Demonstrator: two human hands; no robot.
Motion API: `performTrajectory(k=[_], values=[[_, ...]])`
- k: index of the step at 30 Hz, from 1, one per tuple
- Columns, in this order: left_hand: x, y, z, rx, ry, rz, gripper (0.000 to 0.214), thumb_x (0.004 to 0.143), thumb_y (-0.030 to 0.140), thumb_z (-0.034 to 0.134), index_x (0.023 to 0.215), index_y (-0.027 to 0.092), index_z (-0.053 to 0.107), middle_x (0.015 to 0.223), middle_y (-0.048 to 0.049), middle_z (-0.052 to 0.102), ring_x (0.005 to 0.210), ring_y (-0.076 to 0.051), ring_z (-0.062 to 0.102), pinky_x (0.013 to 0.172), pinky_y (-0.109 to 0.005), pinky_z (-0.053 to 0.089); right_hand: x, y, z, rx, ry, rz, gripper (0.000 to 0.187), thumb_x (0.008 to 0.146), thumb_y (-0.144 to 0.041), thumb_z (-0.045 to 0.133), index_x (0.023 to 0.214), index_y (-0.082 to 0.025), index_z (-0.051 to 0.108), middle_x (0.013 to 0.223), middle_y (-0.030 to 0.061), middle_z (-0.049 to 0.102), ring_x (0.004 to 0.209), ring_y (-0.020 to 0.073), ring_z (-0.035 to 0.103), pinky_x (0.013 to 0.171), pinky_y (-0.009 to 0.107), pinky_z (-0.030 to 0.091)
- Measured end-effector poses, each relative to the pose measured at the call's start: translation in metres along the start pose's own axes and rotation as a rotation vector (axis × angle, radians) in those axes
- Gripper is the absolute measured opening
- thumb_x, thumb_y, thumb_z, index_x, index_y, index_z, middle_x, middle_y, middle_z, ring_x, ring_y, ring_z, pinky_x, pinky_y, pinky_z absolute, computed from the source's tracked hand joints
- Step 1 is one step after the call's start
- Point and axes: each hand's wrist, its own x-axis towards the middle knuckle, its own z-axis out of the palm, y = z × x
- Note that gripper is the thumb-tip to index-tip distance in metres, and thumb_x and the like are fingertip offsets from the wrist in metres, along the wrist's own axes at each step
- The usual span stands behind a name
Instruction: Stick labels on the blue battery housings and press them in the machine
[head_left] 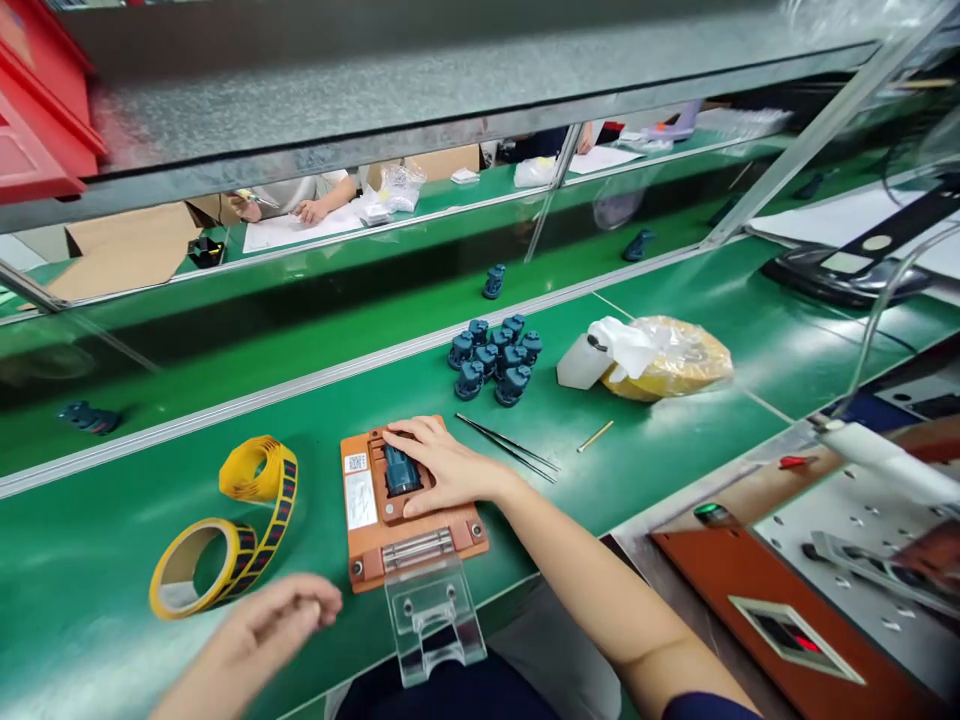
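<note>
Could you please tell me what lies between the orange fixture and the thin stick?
In the head view, dark tweezers lie between the orange fixture and the thin stick; the right hand also reaches across that stretch.

Green bench [97, 540] — orange fixture [421, 522]; tweezers [480, 429]; blue parts [487, 358]; yellow label roll [246, 545].

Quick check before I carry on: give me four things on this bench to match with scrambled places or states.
1. Blue part
2. Flap
3. Tweezers
4. Label strip

A. Right of the fixture, dark
B. Seated in the fixture, beside the right hand
C. Yellow, left of the fixture
D. Clear, swung open toward the person

Pairs: 1-B, 2-D, 3-A, 4-C
</note>
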Motion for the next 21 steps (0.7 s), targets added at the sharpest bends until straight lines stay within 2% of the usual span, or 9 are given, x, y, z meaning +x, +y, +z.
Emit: performTrajectory(k=[3,4,6,9,12,14,16,18,21], values=[[-0.010,-0.028,0.044,-0.178,-0.156,0.089,0.043,0.088,0.062,0.063,0.111,0.028,0.076,0.128,-0.0125,0.066,0.114,-0.029,0.063,0.095,-0.040,0.051,-0.007,-0.003,0.007,-0.044,0.022,0.019,0.091,0.091,-0.062,0.064,0.161,-0.020,0.024,0.167,0.0167,0.021,0.151,0.0360,0.018,0.122,0.057,0.021],[-0.010,-0.033,0.055,-0.251,-0.192,0.094,0.044,0.087,0.062,0.065,0.113,0.028,0.075,0.134,-0.0126,0.063,0.118,-0.030,0.062,0.097,-0.041,0.050,-0.011,-0.004,0.008,-0.054,0.062,0.031,0.083,0.096,-0.059,0.058,0.161,-0.019,0.026,0.167,0.0166,0.022,0.152,0.0350,0.018,0.123,0.057,0.021],[-0.007,-0.034,0.070,-0.369,-0.252,0.082,0.043,0.085,0.059,0.069,0.115,0.028,0.075,0.133,-0.0128,0.064,0.119,-0.030,0.062,0.101,-0.041,0.047,-0.021,-0.002,0.008,-0.076,0.212,0.070,0.067,0.102,-0.052,0.050,0.157,-0.016,0.035,0.162,0.0163,0.033,0.149,0.0328,0.025,0.122,0.054,0.027],[-0.003,-0.014,0.065,-0.557,-0.330,0.087,0.045,0.089,0.054,0.068,0.123,0.025,0.072,0.120,-0.0129,0.071,0.106,-0.026,0.068,0.098,-0.038,0.049,-0.049,0.010,0.004,-0.181,0.528,0.181,0.045,0.103,-0.043,0.050,0.139,-0.018,0.058,0.137,0.0146,0.060,0.131,0.0311,0.045,0.113,0.052,0.039],[0.005,0.021,0.047,-0.789,-0.325,0.100,0.058,0.095,0.058,0.055,0.141,0.022,0.059,0.130,-0.0170,0.068,0.111,-0.028,0.069,0.097,-0.040,0.053,-0.087,0.029,0.003,-0.393,0.726,0.345,0.029,0.102,-0.035,0.051,0.113,-0.019,0.073,0.113,0.0140,0.069,0.109,0.0313,0.055,0.100,0.050,0.047],[0.017,0.044,0.041,-0.885,-0.283,0.093,0.060,0.098,0.058,0.048,0.144,0.019,0.054,0.141,-0.0196,0.061,0.121,-0.031,0.065,0.098,-0.040,0.054,-0.109,0.039,0.008,-0.536,0.767,0.476,0.029,0.100,-0.035,0.053,0.111,-0.018,0.073,0.111,0.0148,0.069,0.104,0.0325,0.055,0.092,0.049,0.048],[0.034,0.060,0.042,-0.924,-0.239,0.063,0.054,0.101,0.052,0.045,0.140,0.015,0.055,0.143,-0.0205,0.060,0.121,-0.029,0.066,0.096,-0.038,0.056,-0.124,0.046,0.016,-0.637,0.775,0.562,0.031,0.099,-0.037,0.053,0.112,-0.016,0.072,0.110,0.0153,0.069,0.102,0.0334,0.054,0.085,0.047,0.047],[0.050,0.068,0.047,-0.910,-0.198,0.009,0.047,0.104,0.045,0.044,0.131,0.010,0.059,0.139,-0.0218,0.062,0.117,-0.027,0.069,0.096,-0.035,0.056,-0.132,0.049,0.023,-0.686,0.763,0.589,0.032,0.100,-0.037,0.052,0.112,-0.016,0.072,0.107,0.0147,0.069,0.099,0.0328,0.054,0.080,0.045,0.046],[0.063,0.066,0.047,-0.769,-0.136,-0.052,0.040,0.102,0.040,0.049,0.123,0.008,0.061,0.131,-0.0219,0.067,0.111,-0.025,0.071,0.097,-0.034,0.055,-0.134,0.050,0.030,-0.698,0.754,0.573,0.029,0.100,-0.036,0.051,0.109,-0.017,0.071,0.102,0.0129,0.069,0.094,0.0304,0.056,0.076,0.041,0.044]])
